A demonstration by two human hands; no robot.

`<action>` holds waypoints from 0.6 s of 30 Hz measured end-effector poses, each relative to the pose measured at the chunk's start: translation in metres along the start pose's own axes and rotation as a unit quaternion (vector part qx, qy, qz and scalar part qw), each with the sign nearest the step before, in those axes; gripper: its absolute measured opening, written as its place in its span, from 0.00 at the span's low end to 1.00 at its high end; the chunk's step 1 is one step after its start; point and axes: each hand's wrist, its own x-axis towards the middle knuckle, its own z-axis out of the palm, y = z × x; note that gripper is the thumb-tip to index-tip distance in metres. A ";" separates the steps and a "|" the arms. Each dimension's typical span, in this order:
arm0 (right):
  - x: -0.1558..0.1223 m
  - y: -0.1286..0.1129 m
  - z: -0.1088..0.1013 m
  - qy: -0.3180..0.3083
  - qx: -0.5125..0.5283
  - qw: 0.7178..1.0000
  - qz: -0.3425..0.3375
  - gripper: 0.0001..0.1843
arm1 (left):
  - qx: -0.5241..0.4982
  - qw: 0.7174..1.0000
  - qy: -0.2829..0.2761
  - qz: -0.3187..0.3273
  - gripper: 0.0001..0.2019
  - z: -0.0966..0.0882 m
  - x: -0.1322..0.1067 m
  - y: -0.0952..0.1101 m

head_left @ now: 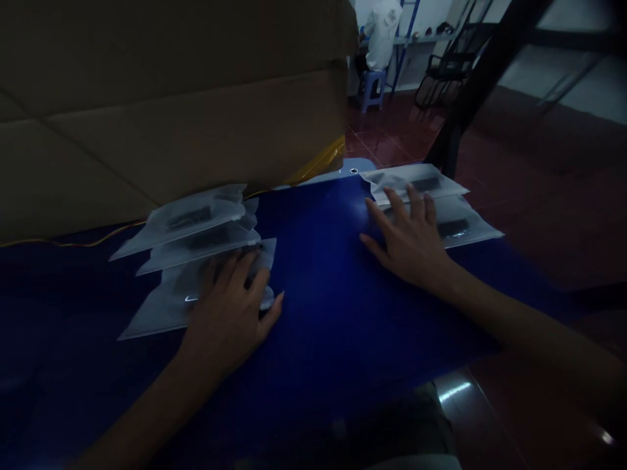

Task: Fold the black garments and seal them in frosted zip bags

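Currently, on a blue tabletop (323,261), two groups of frosted plastic zip bags (191,219) lie overlapped, each holding a dark item too small to identify. Three sit at nine o'clock, two at two o'clock near the far edge. Left hand (228,313): fingers open and spread, resting on the nearest bag, not gripping. Right hand (409,245): fingers open and spread, tips lying across the two bags, not gripping. Cardboard carton (161,111): at ten o'clock, its lower edge just behind the left group. Risks: smooth film may slide on the smooth top if brushed; a careless push could send the far bags over the edge, or the carton could shift onto the left group.
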 end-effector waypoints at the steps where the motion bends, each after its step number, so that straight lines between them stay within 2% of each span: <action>1: 0.001 0.004 0.001 -0.010 0.002 1.000 0.022 0.38 | 0.016 1.000 0.007 -0.012 0.20 0.001 0.000 0.000; 5: -0.001 0.010 0.004 -0.046 0.031 0.998 0.037 0.40 | 0.055 0.997 0.016 -0.050 0.19 0.000 -0.001 -0.005; 11: -0.010 -0.006 0.002 -0.015 0.068 0.998 -0.004 0.40 | 0.014 0.998 0.045 -0.036 0.19 -0.001 0.001 -0.006; 14: -0.013 -0.016 -0.003 -0.042 0.052 0.998 -0.012 0.42 | 0.001 0.998 0.057 0.001 0.19 -0.004 0.003 -0.001; 18: -0.016 -0.026 -0.014 -0.091 0.065 0.992 -0.063 0.45 | -0.056 0.988 0.095 0.112 0.19 -0.011 0.004 0.011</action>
